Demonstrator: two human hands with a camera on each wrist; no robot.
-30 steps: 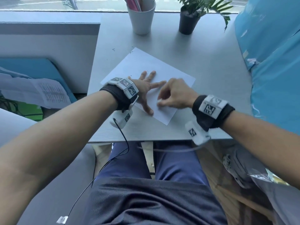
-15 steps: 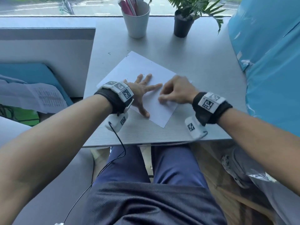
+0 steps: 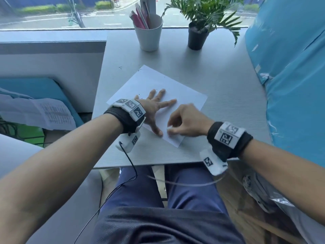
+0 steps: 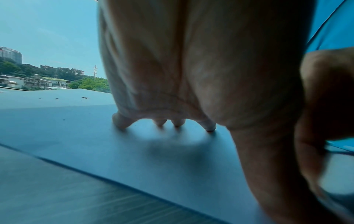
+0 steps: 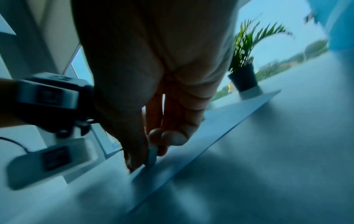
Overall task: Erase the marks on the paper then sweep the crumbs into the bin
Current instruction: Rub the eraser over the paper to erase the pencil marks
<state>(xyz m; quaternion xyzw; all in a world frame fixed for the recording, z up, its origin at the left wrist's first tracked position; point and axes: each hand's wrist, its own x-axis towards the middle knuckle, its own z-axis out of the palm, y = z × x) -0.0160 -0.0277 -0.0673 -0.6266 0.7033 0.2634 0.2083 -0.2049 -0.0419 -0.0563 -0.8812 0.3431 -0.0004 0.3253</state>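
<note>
A white sheet of paper (image 3: 175, 90) lies at an angle on the grey desk (image 3: 219, 81). My left hand (image 3: 154, 106) presses flat on the paper with its fingers spread; in the left wrist view its fingertips (image 4: 122, 122) touch the sheet (image 4: 95, 136). My right hand (image 3: 184, 120) is curled over the paper's near corner and pinches a small white eraser (image 3: 169, 128). The right wrist view shows that eraser (image 5: 152, 156) held upright between thumb and fingers against the paper (image 5: 220, 121). Small dark crumbs (image 4: 84, 97) lie near the paper's far edge. No bin is in view.
A white cup of pens (image 3: 149, 34) and a potted plant (image 3: 197, 36) stand at the back of the desk by the window. A blue wrapped bulk (image 3: 290, 76) borders the desk on the right. A low partition (image 3: 52, 55) and papers (image 3: 44, 111) lie left.
My right hand has slid from the middle of the sheet toward its near corner, still rubbing with the eraser. My left hand stays pressed on the paper. The head view has tilted up.
</note>
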